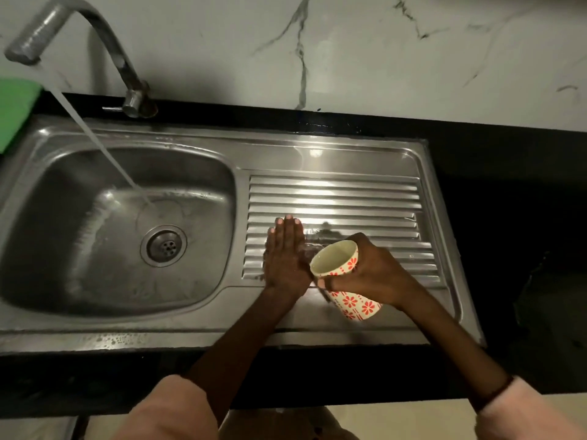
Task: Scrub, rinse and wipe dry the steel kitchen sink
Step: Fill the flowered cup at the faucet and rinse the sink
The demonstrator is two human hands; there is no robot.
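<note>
Green board (17,112) is seen at far left of the sink (203,331). Water is run from tap (73,33) into the basin, left of the drainboard (333,198). Left hand (286,258) is laid flat, fingers straight, on the drainboard's left part. Cup (344,277) is gripped tilted by right hand (378,274), just right of it.
</note>
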